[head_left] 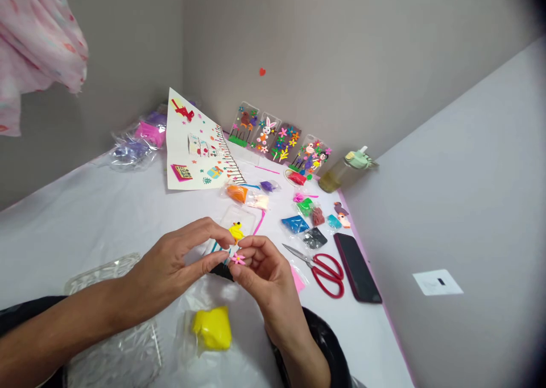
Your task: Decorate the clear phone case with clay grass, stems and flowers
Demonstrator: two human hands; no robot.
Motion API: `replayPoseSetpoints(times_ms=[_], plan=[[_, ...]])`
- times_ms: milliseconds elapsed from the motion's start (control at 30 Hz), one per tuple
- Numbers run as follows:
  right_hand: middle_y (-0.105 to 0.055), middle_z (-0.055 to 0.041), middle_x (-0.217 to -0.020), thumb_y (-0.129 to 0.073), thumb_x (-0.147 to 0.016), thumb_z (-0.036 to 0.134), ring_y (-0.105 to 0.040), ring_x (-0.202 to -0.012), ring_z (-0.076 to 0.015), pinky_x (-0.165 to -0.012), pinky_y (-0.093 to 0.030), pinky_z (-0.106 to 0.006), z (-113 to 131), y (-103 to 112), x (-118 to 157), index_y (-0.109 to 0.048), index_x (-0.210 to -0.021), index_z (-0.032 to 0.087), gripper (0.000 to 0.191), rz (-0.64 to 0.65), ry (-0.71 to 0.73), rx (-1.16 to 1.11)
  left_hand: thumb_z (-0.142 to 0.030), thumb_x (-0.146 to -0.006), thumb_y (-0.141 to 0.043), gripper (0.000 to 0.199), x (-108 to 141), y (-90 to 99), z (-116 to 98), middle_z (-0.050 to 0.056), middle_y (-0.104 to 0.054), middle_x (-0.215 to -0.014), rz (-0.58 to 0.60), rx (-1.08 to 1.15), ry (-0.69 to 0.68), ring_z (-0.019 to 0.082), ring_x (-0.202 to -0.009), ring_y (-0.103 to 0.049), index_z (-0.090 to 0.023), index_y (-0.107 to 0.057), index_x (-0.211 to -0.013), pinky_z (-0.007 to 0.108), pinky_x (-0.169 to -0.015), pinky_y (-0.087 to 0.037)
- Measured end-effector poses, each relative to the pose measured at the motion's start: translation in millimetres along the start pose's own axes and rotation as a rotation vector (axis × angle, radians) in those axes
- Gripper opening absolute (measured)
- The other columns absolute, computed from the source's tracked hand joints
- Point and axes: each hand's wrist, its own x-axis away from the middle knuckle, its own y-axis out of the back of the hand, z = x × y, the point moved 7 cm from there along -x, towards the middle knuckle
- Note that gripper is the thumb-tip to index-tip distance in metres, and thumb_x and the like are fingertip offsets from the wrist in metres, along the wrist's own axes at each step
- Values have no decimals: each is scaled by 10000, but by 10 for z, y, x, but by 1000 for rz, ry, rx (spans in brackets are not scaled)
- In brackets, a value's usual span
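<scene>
A small pink clay flower with a yellow centre is pinched between the thumb and fingers of my right hand. My left hand reaches in from the left, its thumb tip close to the petals and its index finger a little apart from the thumb. Whether the left thumb touches the flower is hard to tell. Just behind the fingers lies a clear case, partly hidden, bearing a yellow clay duck and blue stripes. Nearer me, a yellow lump of clay sits on its clear bag.
Red-handled scissors and a dark phone lie on the right. Several clay packets, including a blue one, are scattered behind. Decorated cases, a drawing sheet and a bottle stand at the back.
</scene>
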Motion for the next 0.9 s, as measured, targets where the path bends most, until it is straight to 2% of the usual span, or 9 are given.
replayPoseSetpoints(times_ms=[167,367,567,733,900], plan=[[-765,30,-895,-1091,-761,385,-663,-809,-154,-787,-541,-274,11,-24,3,-779,-1104,265,479,26,-1,44,-420,-1096,-695,175,-5,-28,109,-18,-807,-1034,84,57,134,177,-961,-768,-290,-808,-1067,256,-919,-622],[-768,27,-917,-1080,-772,389,-662,-825,-160,-805,-527,-289,-6,-56,18,-763,-1140,270,500,79,-32,68,-343,-1063,-716,143,-36,-107,139,-14,-813,-1007,220,147,169,174,-963,-776,-291,-843,-1025,275,-943,-609],[-791,12,-941,-1051,-813,455,-682,-845,-168,-819,-540,-295,16,-33,26,-762,-1122,263,464,69,-28,61,-291,-1041,-732,127,-56,-76,94,-21,-825,-976,180,163,133,154,-919,-777,-297,-853,-999,249,-902,-604],[-789,13,-943,-1051,-816,456,-694,-862,-166,-819,-530,-287,15,-19,27,-772,-1109,257,451,45,-22,51,-258,-1062,-721,132,-43,-97,65,-30,-824,-1000,184,146,88,151,-953,-783,-304,-839,-1028,248,-929,-613],[-786,17,-925,-1034,-836,457,-687,-826,-172,-812,-519,-304,16,-19,20,-756,-1119,262,442,48,-12,95,-316,-1110,-684,151,10,-137,108,-7,-816,-1026,205,120,75,173,-984,-779,-294,-823,-1055,287,-961,-621]])
